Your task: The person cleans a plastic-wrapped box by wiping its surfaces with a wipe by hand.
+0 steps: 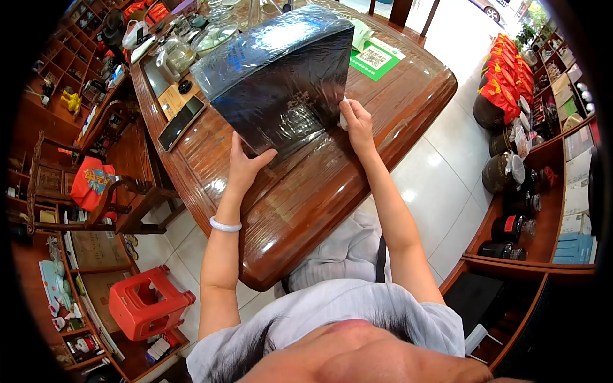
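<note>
A large dark box (pixel 281 83) in shiny clear plastic wrap stands tilted over the brown wooden table (pixel 300 198). My left hand (pixel 246 167), with a pale bangle (pixel 225 224) on its wrist, grips the box's lower left corner. Its thumb lies along the bottom edge and its fingers are partly hidden behind the side. At the box's lower right edge, my right hand (pixel 359 124) is closed on a small white piece (pixel 343 115) that looks like cloth or tissue. The wrap is wrinkled on the front face.
A phone (pixel 181 123) lies left of the box, near a glass teapot (pixel 175 57). Behind the box is a green card with a QR code (pixel 377 59). A red stool (pixel 151 302) and wooden chair (pixel 121 185) stand at left. Shelves with jars (pixel 511 228) line the right.
</note>
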`<action>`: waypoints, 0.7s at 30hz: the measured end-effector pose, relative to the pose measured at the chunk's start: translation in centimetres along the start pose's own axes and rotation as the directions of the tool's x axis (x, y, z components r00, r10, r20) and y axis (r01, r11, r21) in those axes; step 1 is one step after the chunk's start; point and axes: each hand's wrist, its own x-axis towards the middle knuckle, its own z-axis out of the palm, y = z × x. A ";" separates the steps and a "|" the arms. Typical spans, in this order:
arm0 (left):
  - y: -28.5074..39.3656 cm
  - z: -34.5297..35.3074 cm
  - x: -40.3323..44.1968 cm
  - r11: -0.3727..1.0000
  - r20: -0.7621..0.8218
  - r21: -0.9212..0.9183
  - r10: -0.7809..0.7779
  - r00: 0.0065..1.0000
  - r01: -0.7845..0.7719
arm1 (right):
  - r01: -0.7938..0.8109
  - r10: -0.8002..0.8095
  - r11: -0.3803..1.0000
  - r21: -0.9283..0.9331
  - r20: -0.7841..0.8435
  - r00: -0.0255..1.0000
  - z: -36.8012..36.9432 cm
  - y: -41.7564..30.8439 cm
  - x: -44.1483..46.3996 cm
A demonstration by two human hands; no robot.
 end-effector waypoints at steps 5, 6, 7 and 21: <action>0.2 0.0 0.0 1.000 0.003 -0.003 0.006 1.000 -0.006 | -0.027 0.028 0.993 0.114 -0.004 1.000 -0.1 0.0 0.0; 0.2 0.0 0.0 1.000 0.004 0.000 0.009 1.000 -0.009 | -0.027 0.028 0.993 0.114 -0.004 1.000 -0.1 0.0 0.0; 0.3 0.0 0.0 1.000 0.006 0.002 0.012 1.000 -0.012 | -0.024 0.023 0.996 0.087 0.008 1.000 -0.1 0.0 0.0; 0.0 0.0 0.1 1.000 0.005 0.014 0.016 1.000 -0.016 | 0.010 -0.011 0.999 -0.048 -0.008 1.000 0.0 -0.3 -0.2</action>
